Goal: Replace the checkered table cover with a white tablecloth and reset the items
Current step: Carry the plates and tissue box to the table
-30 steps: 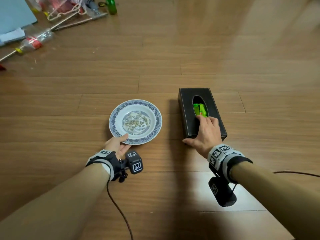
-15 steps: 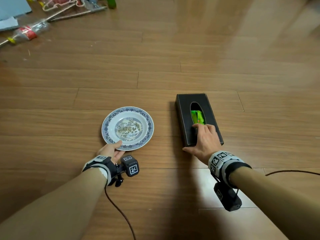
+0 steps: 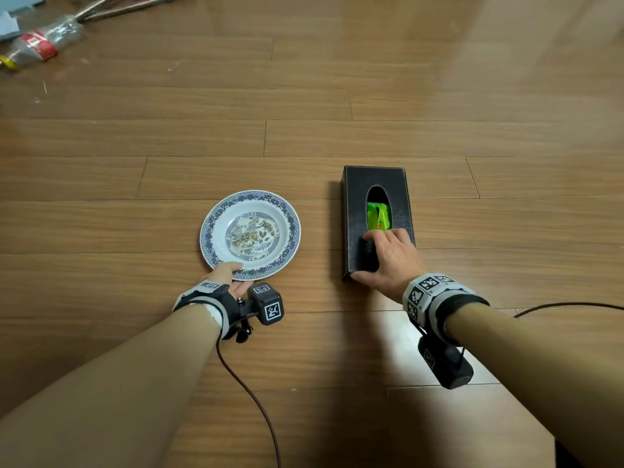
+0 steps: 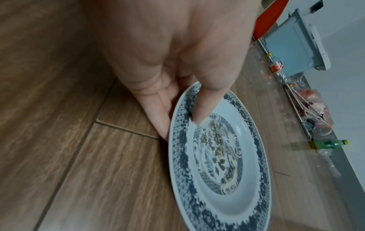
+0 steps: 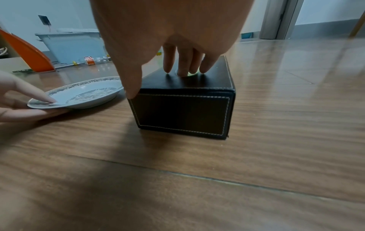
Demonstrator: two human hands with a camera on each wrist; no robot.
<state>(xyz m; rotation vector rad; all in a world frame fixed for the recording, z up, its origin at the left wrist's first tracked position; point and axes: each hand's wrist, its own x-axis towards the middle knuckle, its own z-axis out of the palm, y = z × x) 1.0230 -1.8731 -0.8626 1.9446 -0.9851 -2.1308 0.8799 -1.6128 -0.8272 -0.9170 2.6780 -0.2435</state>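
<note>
A blue-and-white patterned plate (image 3: 208, 231) lies low on the wooden floor. My left hand (image 3: 225, 275) pinches its near rim; in the left wrist view the thumb (image 4: 205, 100) lies on top of the plate (image 4: 178, 156) and the fingers reach under it. To the right stands a black tissue box (image 3: 354, 211) with a green packet (image 3: 378, 216) in its slot. My right hand (image 3: 388, 256) grips the near end of the box (image 5: 183, 115), with fingers (image 5: 185, 67) on top by the slot and the thumb (image 5: 132, 92) at its left corner. No tablecloth is in view.
A plastic bottle with a red label (image 3: 40, 45) and rods (image 3: 128, 5) lie at the far left. A blue bin (image 5: 73, 45) and an orange board (image 5: 25, 51) stand by the wall. A green bottle (image 4: 327, 144) lies there too. Cables trail from both wrists.
Both hands keep their holds. The plate and the box have shifted slightly left in view, and the box now stands straighter. The clutter at the top left has slid further out of view.
</note>
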